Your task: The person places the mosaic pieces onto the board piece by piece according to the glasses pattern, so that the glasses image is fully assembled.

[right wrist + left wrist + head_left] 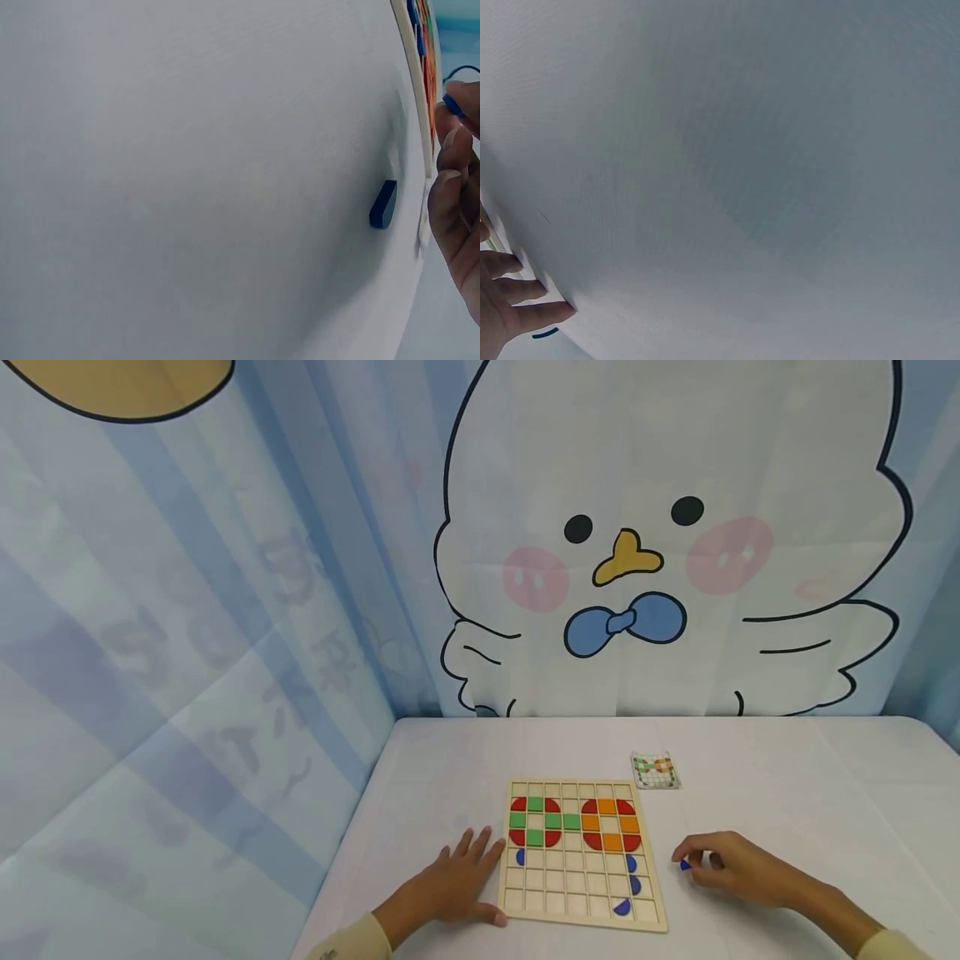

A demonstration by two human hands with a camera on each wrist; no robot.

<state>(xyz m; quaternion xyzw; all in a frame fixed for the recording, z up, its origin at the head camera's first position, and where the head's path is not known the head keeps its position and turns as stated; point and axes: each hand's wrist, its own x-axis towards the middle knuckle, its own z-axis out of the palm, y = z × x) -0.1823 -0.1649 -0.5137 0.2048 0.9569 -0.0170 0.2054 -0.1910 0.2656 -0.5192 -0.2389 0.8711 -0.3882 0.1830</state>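
A wooden grid board (557,882) lies on the table. My left hand (463,878) rests flat at its left edge, fingers spread, with the thumb at the near left corner. Off the board's right side, my right hand (738,870) pinches a small blue half-round piece (453,105) between thumb and fingertip. Another blue half-round piece (383,205) lies on the table below that hand in the right wrist view. On the board sit blue half-round pieces, one at the left (521,857) and several at the right (635,885); the nearest one (622,907) lies askew across its cell.
Red, green and orange pieces (572,822) form two rings joined by a green square in the board's far rows. A small printed pattern card (655,771) lies beyond the board's far right corner. Behind the table (795,777) hangs a cartoon-printed curtain (622,677).
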